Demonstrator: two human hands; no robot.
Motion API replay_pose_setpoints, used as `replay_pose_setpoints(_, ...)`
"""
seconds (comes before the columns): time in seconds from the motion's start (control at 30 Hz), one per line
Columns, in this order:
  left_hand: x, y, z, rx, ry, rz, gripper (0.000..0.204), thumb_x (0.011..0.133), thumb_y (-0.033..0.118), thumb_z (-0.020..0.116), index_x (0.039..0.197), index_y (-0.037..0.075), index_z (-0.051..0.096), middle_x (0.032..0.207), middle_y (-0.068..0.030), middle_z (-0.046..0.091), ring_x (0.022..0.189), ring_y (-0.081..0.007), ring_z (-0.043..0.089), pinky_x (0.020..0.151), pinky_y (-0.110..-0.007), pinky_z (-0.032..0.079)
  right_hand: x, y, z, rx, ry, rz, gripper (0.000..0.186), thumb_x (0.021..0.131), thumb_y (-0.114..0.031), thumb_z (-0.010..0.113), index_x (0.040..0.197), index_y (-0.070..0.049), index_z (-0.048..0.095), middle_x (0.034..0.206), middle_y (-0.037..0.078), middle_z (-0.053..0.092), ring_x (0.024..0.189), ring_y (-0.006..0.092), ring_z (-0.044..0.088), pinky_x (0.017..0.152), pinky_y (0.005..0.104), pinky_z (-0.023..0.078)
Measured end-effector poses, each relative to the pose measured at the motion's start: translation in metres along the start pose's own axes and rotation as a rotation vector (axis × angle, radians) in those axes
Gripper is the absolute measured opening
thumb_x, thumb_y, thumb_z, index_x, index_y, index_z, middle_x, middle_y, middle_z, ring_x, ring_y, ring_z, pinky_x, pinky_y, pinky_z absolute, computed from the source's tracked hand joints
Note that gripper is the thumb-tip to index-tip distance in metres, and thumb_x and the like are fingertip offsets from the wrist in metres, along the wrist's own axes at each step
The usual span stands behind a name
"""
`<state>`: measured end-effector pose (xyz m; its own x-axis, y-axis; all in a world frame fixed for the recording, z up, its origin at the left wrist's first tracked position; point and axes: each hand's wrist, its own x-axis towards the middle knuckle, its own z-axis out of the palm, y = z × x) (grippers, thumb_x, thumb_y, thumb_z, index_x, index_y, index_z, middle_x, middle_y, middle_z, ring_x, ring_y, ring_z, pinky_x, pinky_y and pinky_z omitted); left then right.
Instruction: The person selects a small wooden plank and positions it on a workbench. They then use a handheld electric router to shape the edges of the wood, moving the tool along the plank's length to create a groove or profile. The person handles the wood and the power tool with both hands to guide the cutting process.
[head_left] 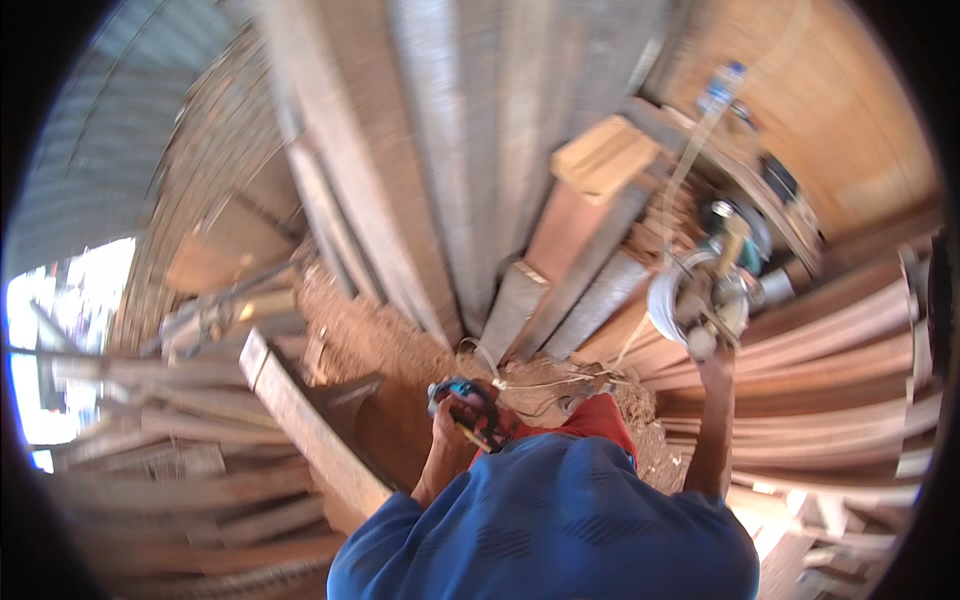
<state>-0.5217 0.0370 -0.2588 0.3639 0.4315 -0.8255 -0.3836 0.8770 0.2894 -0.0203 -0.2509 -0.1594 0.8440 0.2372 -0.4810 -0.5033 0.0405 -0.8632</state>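
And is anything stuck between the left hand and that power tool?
No, nothing that shows: the left hand is right on the power tool, holding it, with no other thing visible between them.

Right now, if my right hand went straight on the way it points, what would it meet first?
Most likely the jumbled items in what looks like a white round container, just ahead of your right hand. Blur and overlap hide which comes first and whether the hand touches one.
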Motion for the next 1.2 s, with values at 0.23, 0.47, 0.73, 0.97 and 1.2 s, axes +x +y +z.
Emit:
replay_pose_setpoints(0.23, -0.033, 0.049, 0.017, -0.113, 0.242, 0.085, 0.014, 0.089, 0.022, 0.061, 0.082, 0.010, 0.059, 0.065, -0.0020, 0.058, 0.055, -0.0188, 0.059, 0.051, -0.035, 0.053, -0.090, 0.057, 0.019, -0.540, -0.367, -0.039, 0.041, 0.098, -0.032, 0.051, 0.132, -0.009, 0.053, 0.119, 0.009, 0.062, 0.098, 0.0262, 0.065, 0.073, 0.0387, 0.055)
replay_pose_setpoints(0.47, -0.089, 0.112, -0.001, 0.053, 0.262, 0.220, 0.026, 0.089, 0.031, 0.064, 0.083, 0.006, 0.063, 0.065, -0.0044, 0.061, 0.053, -0.0173, 0.058, 0.050, -0.034, 0.051, -0.153, 0.140, 0.165, -0.362, -0.430, 0.504, 0.029, 0.094, -0.036, 0.058, 0.118, -0.021, 0.058, 0.091, 0.000, 0.066, 0.070, 0.0185, 0.067, 0.049, 0.0343, 0.054)
replay_pose_setpoints(0.73, -0.129, 0.180, -0.084, 0.264, 0.297, 0.378, 0.027, 0.087, 0.031, 0.068, 0.085, 0.005, 0.062, 0.069, -0.0032, 0.061, 0.056, -0.0158, 0.059, 0.049, -0.033, 0.048, -0.205, 0.197, 0.317, -0.566, -0.764, 0.354, 0.033, 0.090, 0.003, 0.049, 0.120, 0.004, 0.061, 0.095, 0.015, 0.068, 0.074, 0.0248, 0.070, 0.062, 0.0398, 0.062)
replay_pose_setpoints(0.97, -0.179, 0.206, -0.141, 0.277, 0.433, 0.479, 0.024, 0.087, 0.028, 0.066, 0.081, 0.006, 0.060, 0.065, -0.0028, 0.058, 0.054, -0.0143, 0.057, 0.047, -0.031, 0.044, -0.249, 0.184, 0.416, -0.497, -1.007, 0.279, 0.034, 0.085, 0.006, 0.051, 0.116, 0.009, 0.065, 0.098, 0.014, 0.069, 0.081, 0.0226, 0.070, 0.070, 0.0339, 0.059)
replay_pose_setpoints(1.2, -0.219, 0.203, -0.166, 0.271, 0.485, 0.511, 0.026, 0.085, 0.027, 0.064, 0.072, 0.005, 0.061, 0.064, -0.0049, 0.061, 0.057, -0.0147, 0.058, 0.054, -0.030, 0.045, -0.291, 0.131, 0.487, -0.436, -1.126, 0.179, 0.027, 0.088, 0.001, 0.058, 0.112, 0.008, 0.069, 0.097, 0.012, 0.071, 0.082, 0.0194, 0.070, 0.073, 0.0314, 0.059)
